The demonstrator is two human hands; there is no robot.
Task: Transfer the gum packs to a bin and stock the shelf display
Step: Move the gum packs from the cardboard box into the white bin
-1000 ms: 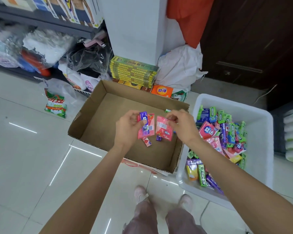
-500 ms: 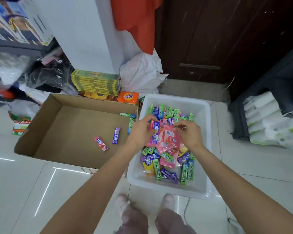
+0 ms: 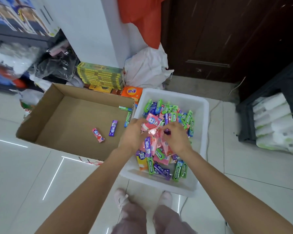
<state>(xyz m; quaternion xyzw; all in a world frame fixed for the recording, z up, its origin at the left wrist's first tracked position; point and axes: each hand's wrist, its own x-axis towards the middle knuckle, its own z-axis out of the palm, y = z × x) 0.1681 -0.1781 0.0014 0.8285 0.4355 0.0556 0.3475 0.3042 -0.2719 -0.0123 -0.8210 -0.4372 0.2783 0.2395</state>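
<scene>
The tiled floor (image 3: 24, 166) carries an open cardboard box (image 3: 46, 115) on the left and a white plastic bin (image 3: 201, 132) just beside it on the right, their near walls touching or almost so. A dark door (image 3: 227, 39) stands behind the bin, and a white plastic bag (image 3: 145, 70) slumps against the wall between door and box. A stack of yellow-green cartons (image 3: 100, 76) sits behind the box, with an orange packet (image 3: 131, 92) beside it. A dark rack (image 3: 269, 98) holding wrapped white rolls stands at far right.

The bin holds a loose heap of gum packs (image 3: 169, 115) in green, pink, purple and blue. Both hands are down in this heap, over its middle. The left hand (image 3: 134, 134) has its fingers curled round a bunch of pink packs (image 3: 151, 122), one lying just above its knuckles. The right hand (image 3: 176, 137) is curled as well, its fingertips pinching a small purple pack (image 3: 167, 131) with pink packs pressed beneath the palm. More gum lies around and below both wrists.

In the box, four packs remain: a pink stick (image 3: 98, 135) and a purple stick (image 3: 113, 128) near each other on the bottom, well apart from the hands, and two green sticks (image 3: 128, 115) against the right wall, close to the left hand.

Two pale shoes (image 3: 120, 198) stand at the bin's near edge.
</scene>
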